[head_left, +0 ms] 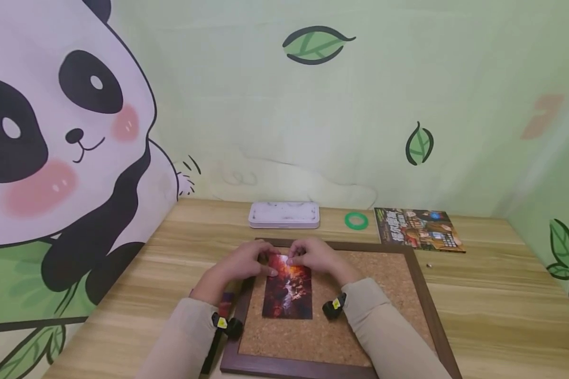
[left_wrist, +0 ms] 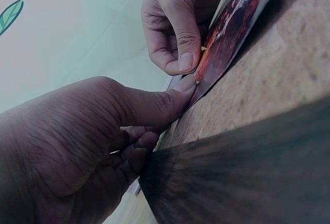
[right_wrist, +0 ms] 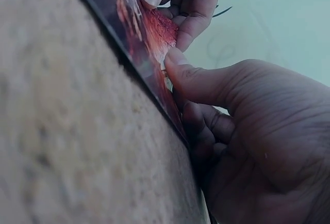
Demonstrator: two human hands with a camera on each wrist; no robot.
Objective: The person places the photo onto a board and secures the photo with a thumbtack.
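Observation:
A printed picture [head_left: 289,295] in red, orange and black lies upright on a cork board [head_left: 313,342] with a dark brown frame. At the picture's upper left, my left hand [head_left: 246,261] pinches its edge between thumb and fingers. My right hand [head_left: 319,255] pinches the top edge a little to the right. In the left wrist view, the two thumbs are close together at the picture's border. A tiny light speck shows by the right thumb [right_wrist: 180,72] in the right wrist view; its kind is unclear. The fingertips behind the picture are hidden.
Behind the board stand a white tin case [head_left: 284,215], a green tape ring [head_left: 347,221] and a colorful booklet [head_left: 419,230]. One small shiny piece [head_left: 429,266] lies right of the board. Something dark and flat [head_left: 226,301] sits partly under the left forearm.

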